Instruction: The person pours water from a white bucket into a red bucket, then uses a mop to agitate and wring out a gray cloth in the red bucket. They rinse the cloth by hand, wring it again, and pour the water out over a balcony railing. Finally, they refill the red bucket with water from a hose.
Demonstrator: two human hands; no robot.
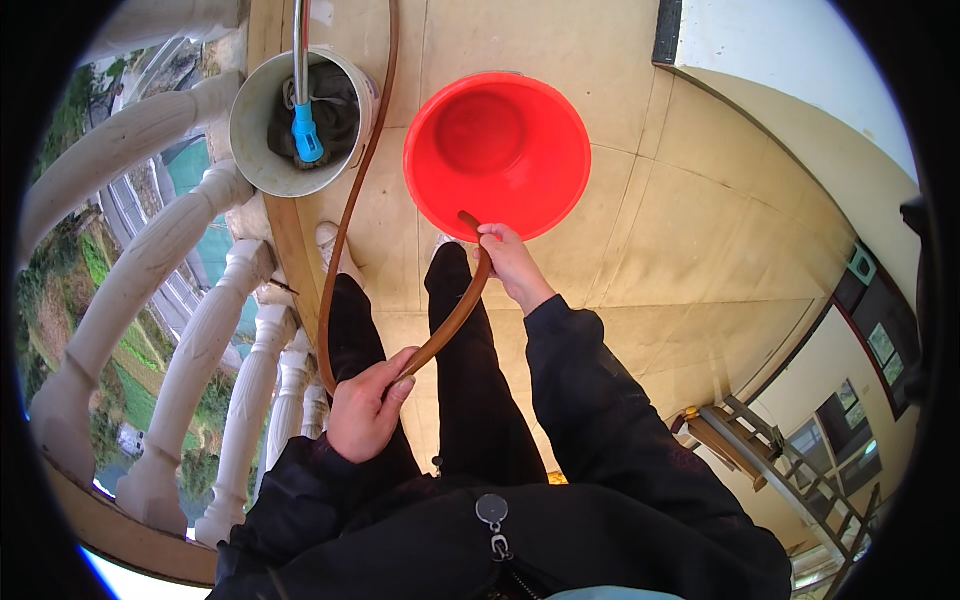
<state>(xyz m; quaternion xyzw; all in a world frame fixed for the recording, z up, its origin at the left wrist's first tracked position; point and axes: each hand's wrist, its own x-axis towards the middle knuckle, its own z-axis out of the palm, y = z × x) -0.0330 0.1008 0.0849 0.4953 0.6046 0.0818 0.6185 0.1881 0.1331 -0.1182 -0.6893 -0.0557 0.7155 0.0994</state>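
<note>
A brown flexible hose (451, 324) runs between my two hands. My left hand (369, 411) is closed around it in front of my waist. Farther out, my right hand (511, 264) grips it close to its end, which reaches over the near rim of a red plastic bucket (496, 154). No water shows at the hose's mouth, and the bucket's red bottom is visible. Beyond my left hand the hose loops back up past a whitish bucket (251, 142), which holds a dark cloth (337, 90) and the blue head (306, 135) of a metal pole (301, 52).
A balustrade of white balusters (142, 289) lines the left side, with greenery far below. The tiled floor (517, 30) is beige. A white wall (795, 75) stands at the upper right. At the lower right is a ladder (795, 476). My shoes stand near both buckets.
</note>
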